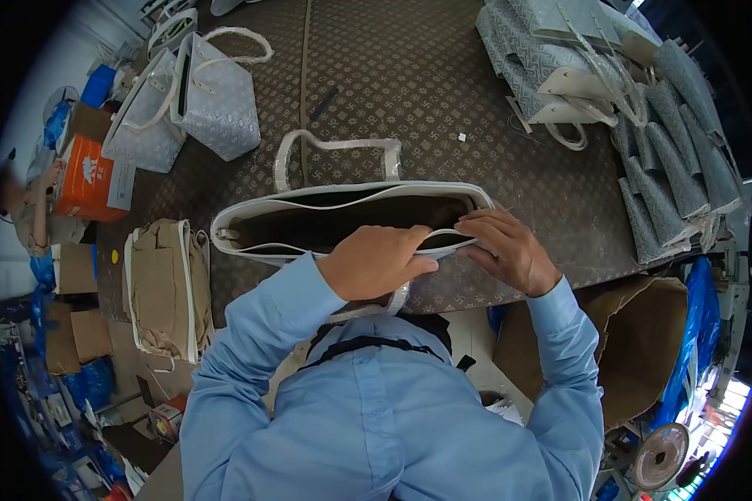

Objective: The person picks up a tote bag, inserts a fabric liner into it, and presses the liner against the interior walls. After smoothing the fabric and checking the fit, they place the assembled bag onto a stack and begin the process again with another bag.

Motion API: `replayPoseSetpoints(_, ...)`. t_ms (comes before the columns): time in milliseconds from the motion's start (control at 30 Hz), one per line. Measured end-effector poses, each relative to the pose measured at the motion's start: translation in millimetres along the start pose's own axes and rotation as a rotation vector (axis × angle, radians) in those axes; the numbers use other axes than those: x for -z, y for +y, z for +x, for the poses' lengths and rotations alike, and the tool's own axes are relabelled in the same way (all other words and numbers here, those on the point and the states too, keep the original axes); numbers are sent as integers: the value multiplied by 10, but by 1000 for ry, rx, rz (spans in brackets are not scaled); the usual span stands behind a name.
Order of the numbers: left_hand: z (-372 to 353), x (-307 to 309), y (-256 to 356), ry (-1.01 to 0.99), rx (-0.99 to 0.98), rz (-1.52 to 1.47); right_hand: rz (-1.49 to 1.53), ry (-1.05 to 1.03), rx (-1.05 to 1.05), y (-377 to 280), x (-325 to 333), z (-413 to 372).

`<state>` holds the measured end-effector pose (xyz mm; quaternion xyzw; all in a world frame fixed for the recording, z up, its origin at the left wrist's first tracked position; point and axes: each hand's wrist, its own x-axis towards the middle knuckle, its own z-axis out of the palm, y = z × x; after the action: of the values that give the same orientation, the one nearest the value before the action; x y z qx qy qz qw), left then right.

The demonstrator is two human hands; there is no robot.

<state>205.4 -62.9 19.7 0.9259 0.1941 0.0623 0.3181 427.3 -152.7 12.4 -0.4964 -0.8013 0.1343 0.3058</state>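
A white handbag (pixel 342 196) lies in front of me at the near edge of the table, its mouth open and its dark lining showing. One wrapped handle (pixel 334 144) stands up on its far side; the other is partly hidden near my body. My left hand (pixel 378 260) is closed over the near rim, fingers reaching inside and thumb outside. At the bag's right corner, my right hand (pixel 511 250) pinches the pale edge between thumb and fingers. The fingertips of both hands are partly hidden.
Finished bags (pixel 219 100) stand at the back left. Folded tan lining pieces (pixel 160 288) lie left. Grey patterned bag parts (pixel 668 150) are piled right. A cardboard box (pixel 643 342) stands below the table's right edge. Another person (pixel 33 204) is at the far left beside an orange box (pixel 88 179).
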Motion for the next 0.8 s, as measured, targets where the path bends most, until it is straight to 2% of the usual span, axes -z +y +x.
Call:
replayPoseSetpoints(67,35,-57,37,4,41,59,12,-17,-3,22,32,0)
replayPoseSetpoints(167,-35,-46,80,-73,-71,130,56,28,40,73,60,5)
replayPoseSetpoints(267,-1,-42,116,6,-80,102,46,42,97,119,40,-30)
replayPoseSetpoints(333,97,-94,190,30,-4,109,146,186,-80,124,6,-51)
replayPoseSetpoints(367,147,-127,233,37,-3,98,141,174,-81,131,-28,-64)
replayPoseSetpoints(433,242,-169,292,31,0,142,993,343,-190,163,-133,-52)
replayPoseSetpoints(467,237,-210,303,25,4,141,999,344,-194,182,-192,-32)
replayPoseSetpoints(533,164,-301,323,95,-82,151,1155,307,-490,192,-336,35)
replayPoseSetpoints(567,161,-310,330,86,-78,151,1107,416,-514,131,-335,117)
replayPoseSetpoints(600,165,-301,337,69,-51,119,1114,416,-516,157,-294,135)
replayPoseSetpoints(667,160,-296,372,41,-17,81,791,192,-545,209,-239,147)
replayPoseSetpoints(800,330,-312,435,26,27,145,754,38,-516,313,-99,193)
